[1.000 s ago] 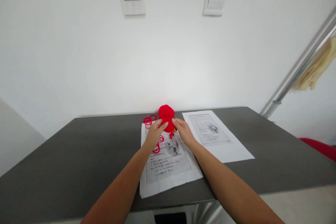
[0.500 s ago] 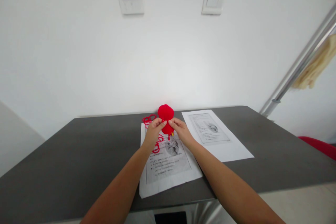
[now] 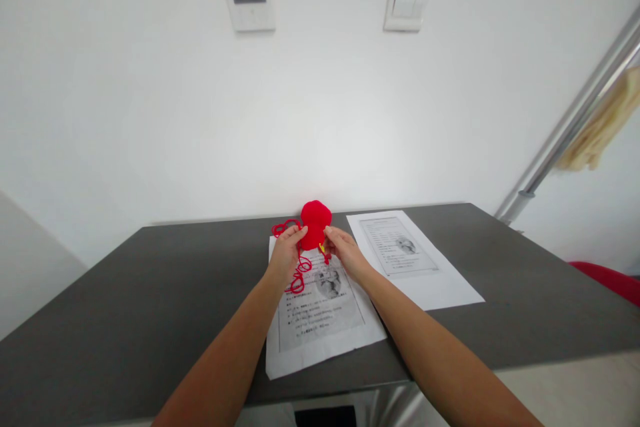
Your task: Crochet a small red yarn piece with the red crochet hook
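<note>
A red crocheted piece (image 3: 316, 215), wider at the top and narrower below, is held up over a printed sheet (image 3: 320, 340). My left hand (image 3: 284, 256) pinches its left edge between thumb and fingers. At the lower right edge, my right hand (image 3: 347, 255) has thumb and fingertips closed on the same piece. A small yellow clip (image 3: 322, 249), perhaps a stitch marker, hangs from the bottom beside a short red tail. Loops of red yarn (image 3: 298, 283) trail below my left hand onto the paper, and more lie behind it.
Another printed sheet (image 3: 425, 267) lies to the right on the dark grey table (image 3: 150, 320). The white wall behind carries a panel (image 3: 250, 0) and a switch (image 3: 406, 3). A metal pole (image 3: 565, 130) with a yellowish cloth stands at right, near a red curved object (image 3: 607, 280).
My fingertips have moved apart, from the middle of the crocheted piece out to its two edges. The yellow clip has shifted slightly left and up.
</note>
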The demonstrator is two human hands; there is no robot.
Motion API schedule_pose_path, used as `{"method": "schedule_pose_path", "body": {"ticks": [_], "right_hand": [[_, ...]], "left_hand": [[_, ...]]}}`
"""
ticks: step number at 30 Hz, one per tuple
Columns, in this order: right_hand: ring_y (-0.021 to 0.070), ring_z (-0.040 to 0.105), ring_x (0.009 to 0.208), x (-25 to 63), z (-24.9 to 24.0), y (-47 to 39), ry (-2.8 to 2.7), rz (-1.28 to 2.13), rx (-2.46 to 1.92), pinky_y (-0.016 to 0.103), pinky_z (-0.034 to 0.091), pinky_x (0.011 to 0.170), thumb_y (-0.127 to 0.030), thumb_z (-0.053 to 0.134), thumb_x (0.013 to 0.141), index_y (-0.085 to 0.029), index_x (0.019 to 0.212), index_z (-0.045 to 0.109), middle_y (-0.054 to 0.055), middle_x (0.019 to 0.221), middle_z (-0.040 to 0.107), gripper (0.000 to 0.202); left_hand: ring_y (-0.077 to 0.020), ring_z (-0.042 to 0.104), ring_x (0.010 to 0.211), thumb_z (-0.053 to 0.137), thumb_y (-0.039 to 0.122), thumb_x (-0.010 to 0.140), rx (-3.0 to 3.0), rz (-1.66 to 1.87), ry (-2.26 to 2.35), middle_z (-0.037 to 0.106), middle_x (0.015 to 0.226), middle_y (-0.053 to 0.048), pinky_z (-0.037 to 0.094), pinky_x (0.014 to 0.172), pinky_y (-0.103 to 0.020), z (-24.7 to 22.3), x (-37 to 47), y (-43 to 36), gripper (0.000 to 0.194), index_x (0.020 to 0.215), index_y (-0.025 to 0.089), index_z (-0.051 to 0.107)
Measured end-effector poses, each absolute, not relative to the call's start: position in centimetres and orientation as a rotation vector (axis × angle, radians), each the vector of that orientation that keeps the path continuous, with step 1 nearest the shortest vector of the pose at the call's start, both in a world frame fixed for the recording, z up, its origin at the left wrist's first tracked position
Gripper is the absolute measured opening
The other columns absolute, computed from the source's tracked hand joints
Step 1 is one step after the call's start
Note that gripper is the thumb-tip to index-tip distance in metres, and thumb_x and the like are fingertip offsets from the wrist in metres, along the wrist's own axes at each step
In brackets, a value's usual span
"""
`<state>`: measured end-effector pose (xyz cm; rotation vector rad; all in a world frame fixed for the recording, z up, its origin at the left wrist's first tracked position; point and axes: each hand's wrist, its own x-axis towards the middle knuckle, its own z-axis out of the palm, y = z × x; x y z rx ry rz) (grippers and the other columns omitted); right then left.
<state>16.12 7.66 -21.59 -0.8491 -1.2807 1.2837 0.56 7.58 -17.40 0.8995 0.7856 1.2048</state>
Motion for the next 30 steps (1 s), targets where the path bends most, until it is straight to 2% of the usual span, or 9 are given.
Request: {"method": "schedule_pose_path", "body": {"ticks": [7,16,30], "right_hand": [[0.0247,0.071,0.108,16.52,-21.79,7.94,-1.411,1.154,-0.916,0.046,0.062,0.091,-0.036,0.066,0.101,-0.018,0.128,0.064,0.010,0.129,0.068,0.033],[0.0234,0.071,0.104,16.36,-21.34,7.39,-1.454,1.048,-0.904,0.044,0.062,0.089,-0.038,0.065,0.101,-0.017,0.125,0.065,0.009,0.124,0.070,0.032],[0.0238,0.071,0.105,16.15,-21.22,7.35,-1.482,1.129,-0.862,0.045,0.062,0.090,-0.038,0.066,0.101,-0.018,0.126,0.065,0.009,0.126,0.069,0.032]], "left_hand": [[-0.0263,0.068,0.111,0.067,0.036,0.099,0.901,1.194,0.848,0.066,0.132,-0.011,0.060,0.092,-0.048,-17.66,1.08,7.17,0.038,0.131,0.018,0.063],[-0.0266,0.068,0.111,0.067,0.037,0.099,0.918,1.177,0.856,0.066,0.133,-0.012,0.060,0.093,-0.048,-17.49,1.06,7.36,0.039,0.132,0.018,0.063],[-0.0265,0.068,0.111,0.067,0.037,0.099,0.961,1.128,0.861,0.066,0.133,-0.011,0.060,0.092,-0.048,-17.45,0.88,7.17,0.038,0.132,0.018,0.063]]}}
